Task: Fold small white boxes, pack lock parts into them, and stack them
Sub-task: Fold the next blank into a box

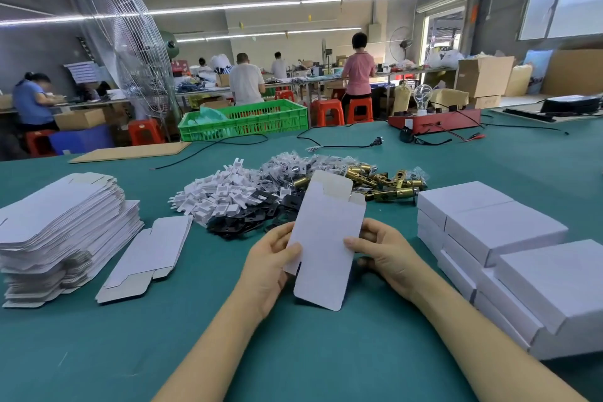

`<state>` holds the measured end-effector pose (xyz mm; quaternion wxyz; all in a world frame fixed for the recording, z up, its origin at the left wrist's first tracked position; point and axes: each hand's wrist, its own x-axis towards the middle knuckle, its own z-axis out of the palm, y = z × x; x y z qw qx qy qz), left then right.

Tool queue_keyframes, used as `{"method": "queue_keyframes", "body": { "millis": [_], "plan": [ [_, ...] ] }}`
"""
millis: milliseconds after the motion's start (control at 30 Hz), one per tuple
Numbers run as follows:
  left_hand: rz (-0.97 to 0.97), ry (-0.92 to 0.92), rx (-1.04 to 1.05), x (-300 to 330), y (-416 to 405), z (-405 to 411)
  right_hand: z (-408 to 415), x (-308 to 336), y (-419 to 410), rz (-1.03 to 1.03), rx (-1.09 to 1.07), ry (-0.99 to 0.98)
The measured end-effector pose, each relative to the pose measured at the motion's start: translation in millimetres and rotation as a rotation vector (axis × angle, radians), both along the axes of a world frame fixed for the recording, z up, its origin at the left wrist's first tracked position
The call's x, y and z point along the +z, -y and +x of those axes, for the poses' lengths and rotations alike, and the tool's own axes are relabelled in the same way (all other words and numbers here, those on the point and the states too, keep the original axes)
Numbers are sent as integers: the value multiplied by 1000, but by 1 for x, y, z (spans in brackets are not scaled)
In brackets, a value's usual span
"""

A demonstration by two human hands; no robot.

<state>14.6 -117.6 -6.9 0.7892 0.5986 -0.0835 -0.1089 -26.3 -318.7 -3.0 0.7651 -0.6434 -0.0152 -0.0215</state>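
Note:
I hold one flat white box blank (326,238) upright over the green table, its flaps unfolded. My left hand (274,264) grips its left edge with the thumb on the front. My right hand (381,248) grips its right edge the same way. Behind the blank lie heaps of lock parts: white plastic pieces (218,196), black plates (251,219), bagged small parts (313,163) and brass latches (385,183). A tall stack of flat blanks (62,225) stands at the left, with a single blank (146,258) beside it. Folded, closed white boxes (502,245) are stacked at the right.
A cardboard sheet (130,152), black cables (228,143) and a red tester with a bulb (434,121) lie at the table's far side. A green crate (244,121) and a standing fan (130,42) are beyond the edge. Several people work at distant benches.

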Motion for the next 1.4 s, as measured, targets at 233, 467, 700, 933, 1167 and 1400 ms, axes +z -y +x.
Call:
{"method": "queue_keyframes", "body": {
  "millis": [233,467,700,933,1167,1400],
  "plan": [
    [243,159,-66,-1,3,-11,3,-4,-5,-148,-207,95],
    [447,749,418,2,17,-16,0,3,-2,-547,-765,464],
    [727,1132,375,-2,5,-6,-2,-5,-21,-801,-802,740],
    [746,1109,304,-6,5,-1,-3,-6,-21,-782,-734,705],
    [647,950,288,-9,4,-3,-3,-1,-25,-732,-674,657],
    [614,953,345,-9,3,-1,-4,-1,-32,-661,-580,660]
  ]
}}
